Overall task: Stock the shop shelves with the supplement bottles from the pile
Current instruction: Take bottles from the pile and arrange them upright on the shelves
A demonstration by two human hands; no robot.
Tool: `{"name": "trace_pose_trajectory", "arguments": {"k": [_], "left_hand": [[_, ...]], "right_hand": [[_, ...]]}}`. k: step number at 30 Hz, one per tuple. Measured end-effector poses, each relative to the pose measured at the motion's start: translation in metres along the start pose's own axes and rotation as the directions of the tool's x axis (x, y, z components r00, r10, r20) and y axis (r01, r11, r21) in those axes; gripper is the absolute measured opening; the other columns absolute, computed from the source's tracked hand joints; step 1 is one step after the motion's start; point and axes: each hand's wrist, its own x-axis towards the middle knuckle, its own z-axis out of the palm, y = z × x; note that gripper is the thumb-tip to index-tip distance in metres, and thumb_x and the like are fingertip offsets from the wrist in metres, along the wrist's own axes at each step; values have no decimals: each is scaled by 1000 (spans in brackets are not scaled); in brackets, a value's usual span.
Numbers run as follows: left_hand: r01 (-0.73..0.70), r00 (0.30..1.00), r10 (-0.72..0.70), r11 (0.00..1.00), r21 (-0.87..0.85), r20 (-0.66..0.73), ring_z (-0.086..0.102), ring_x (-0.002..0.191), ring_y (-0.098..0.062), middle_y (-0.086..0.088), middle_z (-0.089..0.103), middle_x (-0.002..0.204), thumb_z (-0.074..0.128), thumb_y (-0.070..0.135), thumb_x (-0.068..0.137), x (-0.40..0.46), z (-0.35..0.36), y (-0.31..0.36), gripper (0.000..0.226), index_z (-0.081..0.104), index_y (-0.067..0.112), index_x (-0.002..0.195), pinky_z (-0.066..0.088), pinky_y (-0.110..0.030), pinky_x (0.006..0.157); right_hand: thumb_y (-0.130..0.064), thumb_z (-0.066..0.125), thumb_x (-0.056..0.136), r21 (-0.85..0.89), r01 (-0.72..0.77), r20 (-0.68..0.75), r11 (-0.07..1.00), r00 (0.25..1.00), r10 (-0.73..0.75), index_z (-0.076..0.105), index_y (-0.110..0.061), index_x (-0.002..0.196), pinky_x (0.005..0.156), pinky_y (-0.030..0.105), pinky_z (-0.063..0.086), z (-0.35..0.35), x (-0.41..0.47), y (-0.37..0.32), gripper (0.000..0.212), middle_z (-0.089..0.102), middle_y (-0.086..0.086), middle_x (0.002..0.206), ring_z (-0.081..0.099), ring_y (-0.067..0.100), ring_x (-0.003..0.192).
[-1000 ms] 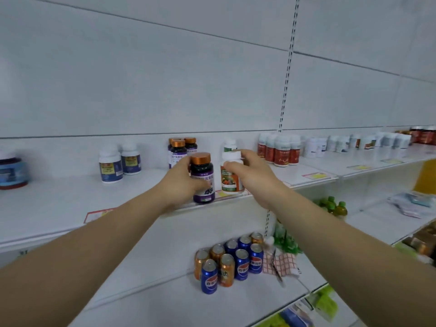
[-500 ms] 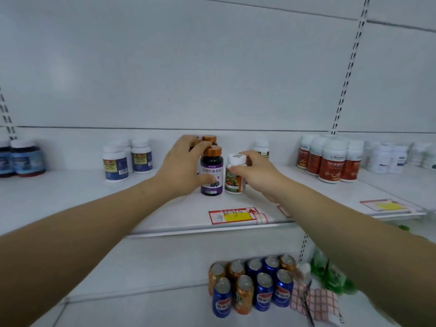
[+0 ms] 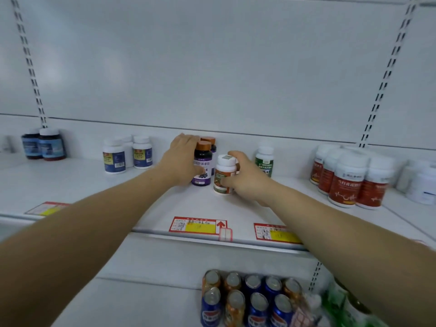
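My left hand grips a dark purple bottle with an orange cap, which stands on the white shelf in front of another orange-capped bottle. My right hand holds a white bottle with an orange-and-green label, upright on the shelf just right of the purple one. A white bottle with a green label stands behind my right hand.
White bottles with blue labels and dark blue jars stand to the left. A group of red-labelled white bottles stands to the right. Price tags line the shelf edge. Drink cans fill the lower shelf.
Both hands have pushed their bottles further back from the shelf's front edge onto the shelf. The view has swung left, centring the bottles.
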Motion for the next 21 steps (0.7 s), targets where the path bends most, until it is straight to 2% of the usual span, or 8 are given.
{"name": "trace_pose_trajectory", "arguments": {"k": [2, 6, 10, 12, 14, 17, 19, 21], "left_hand": [[16, 1000, -15, 999, 35, -19, 21, 140, -24, -6, 29, 149, 72, 30, 81, -1, 5, -1, 83, 23, 15, 147, 28, -43, 113], [-13, 998, 19, 995, 97, -58, 23, 137, -23, -5, 31, 146, 69, 31, 82, 0, 8, -2, 78, 26, 17, 145, 31, -44, 110], [-12, 997, 25, 982, 190, -66, 2, 146, -25, -6, 11, 157, 64, 34, 85, -8, 3, 9, 81, 16, 19, 148, 8, -46, 116], [-93, 990, 94, 995, 23, -101, 8, 145, -24, -6, 13, 156, 66, 26, 85, -18, -3, 23, 79, 20, 17, 148, 12, -38, 116], [-125, 992, 114, 959, -256, -56, 22, 140, -20, -3, 22, 152, 68, 23, 82, -31, -8, 47, 78, 24, 17, 147, 22, -32, 113], [38, 971, 102, 831, -555, 218, 41, 127, -14, 2, 37, 142, 71, 24, 80, -46, -10, 92, 81, 25, 23, 146, 37, -25, 98], [134, 923, 145, 746, -653, 355, 53, 103, -4, 11, 50, 117, 70, 21, 81, -52, -4, 123, 72, 31, 25, 141, 42, -20, 83], [184, 890, 184, 691, -699, 416, 57, 95, -7, 12, 57, 105, 70, 19, 81, -55, 4, 157, 66, 35, 22, 138, 47, -27, 87]], "right_hand": [[-14, 67, 86, -16, 1, 13, 1000, 1000, -1, 26, -28, 144, 87, 27, 40, 1, 0, 0, 72, 48, -3, 121, 48, 16, 104], [-14, 67, 86, -23, -10, -3, 1000, 1000, 10, 25, -27, 145, 88, 28, 40, 1, 1, -1, 73, 48, 2, 134, 48, 16, 106], [-12, 67, 85, 28, -23, -84, 999, 996, 25, 32, -26, 142, 87, 27, 41, -4, -7, -2, 69, 48, -4, 115, 50, 16, 103], [-12, 67, 83, 80, -18, -170, 997, 985, 31, 35, -28, 140, 85, 27, 42, -12, -15, 1, 67, 50, -5, 115, 51, 16, 104], [-14, 66, 82, 135, -4, -252, 991, 967, 38, 37, -29, 139, 78, 23, 44, -23, -26, 4, 65, 53, -5, 115, 54, 14, 102], [-15, 64, 83, 180, -8, -321, 984, 945, 66, 37, -32, 137, 65, 19, 43, -47, -50, 11, 62, 52, -13, 101, 56, 5, 90], [-15, 64, 83, 198, -17, -349, 980, 933, 87, 38, -33, 136, 66, 20, 46, -67, -68, 19, 62, 54, -10, 101, 59, 7, 89], [-15, 64, 82, 220, -21, -388, 975, 916, 107, 39, -34, 135, 68, 23, 47, -91, -89, 31, 61, 57, -3, 107, 61, 12, 91]]}}
